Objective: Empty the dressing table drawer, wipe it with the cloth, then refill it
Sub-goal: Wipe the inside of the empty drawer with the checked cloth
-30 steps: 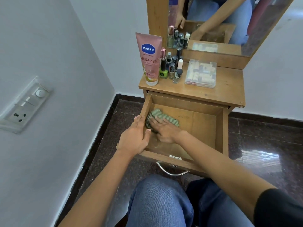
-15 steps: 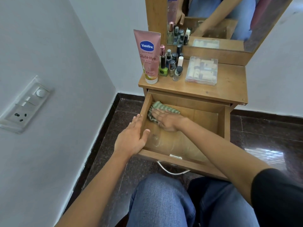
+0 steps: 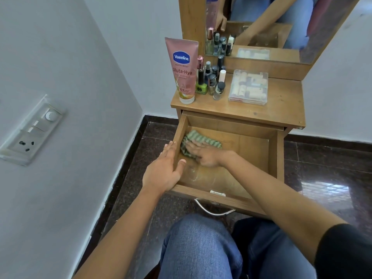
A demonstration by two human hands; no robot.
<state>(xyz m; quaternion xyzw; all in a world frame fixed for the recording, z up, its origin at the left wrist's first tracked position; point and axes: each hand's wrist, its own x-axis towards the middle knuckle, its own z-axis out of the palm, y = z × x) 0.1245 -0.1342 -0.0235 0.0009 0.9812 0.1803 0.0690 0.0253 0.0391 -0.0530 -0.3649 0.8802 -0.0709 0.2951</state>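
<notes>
Switchboard on the left wall: round dial up top, two switches, one socket. Dark polished stone floor with a bright reflection off to the right. Mirror along the table's back edge. Blue jeans at the bottom.

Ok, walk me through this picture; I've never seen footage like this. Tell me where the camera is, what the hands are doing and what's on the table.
No machine: a person wears the camera on the head, so you look down at their arms and knees. The right hand presses a green striped cloth flat on the floor of the open drawer. The left hand rests on the drawer's left wall. On the tabletop stand a pink Vaseline tube and nail polish bottles, beside a clear plastic box.
</notes>
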